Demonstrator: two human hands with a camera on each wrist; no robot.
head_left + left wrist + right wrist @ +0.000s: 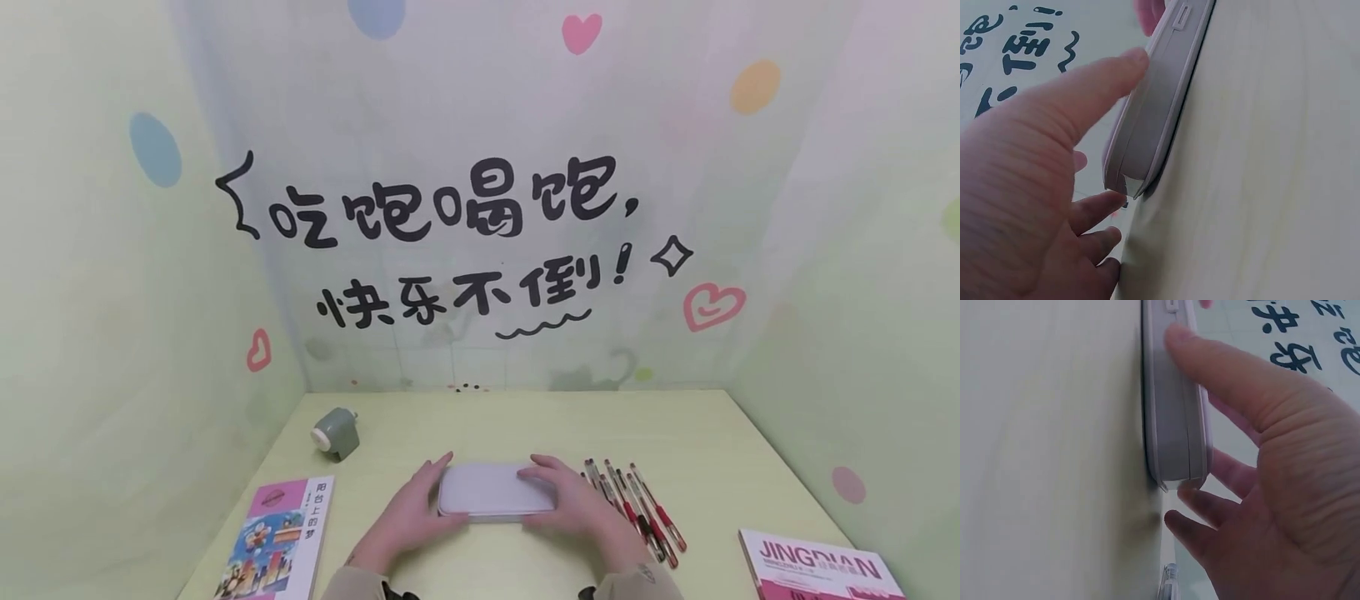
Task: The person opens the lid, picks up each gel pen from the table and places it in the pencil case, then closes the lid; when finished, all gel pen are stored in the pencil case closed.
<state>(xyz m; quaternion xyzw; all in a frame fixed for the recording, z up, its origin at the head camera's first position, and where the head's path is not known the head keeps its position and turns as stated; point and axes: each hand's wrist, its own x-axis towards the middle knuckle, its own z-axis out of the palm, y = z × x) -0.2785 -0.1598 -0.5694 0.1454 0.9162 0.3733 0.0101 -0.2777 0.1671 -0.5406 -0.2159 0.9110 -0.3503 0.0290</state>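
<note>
A flat, pale lilac pencil case (487,490) with rounded corners lies closed on the table in front of me. My left hand (420,512) holds its left end, the thumb along the front edge and the fingers round the side toward the back. At the opposite end my right hand (573,504) grips it, with the thumb on the front side and a finger over the top. A small clasp (1182,17) shows on the case's front in the left wrist view. In the right wrist view, the right thumb presses beside that clasp.
Several pens (637,508) with red and black grips lie right of the right hand. A grey-green sharpener-like device (339,433) stands at the back left. One book (277,533) lies at left, another (817,567) at the front right. Printed walls enclose the table (525,425).
</note>
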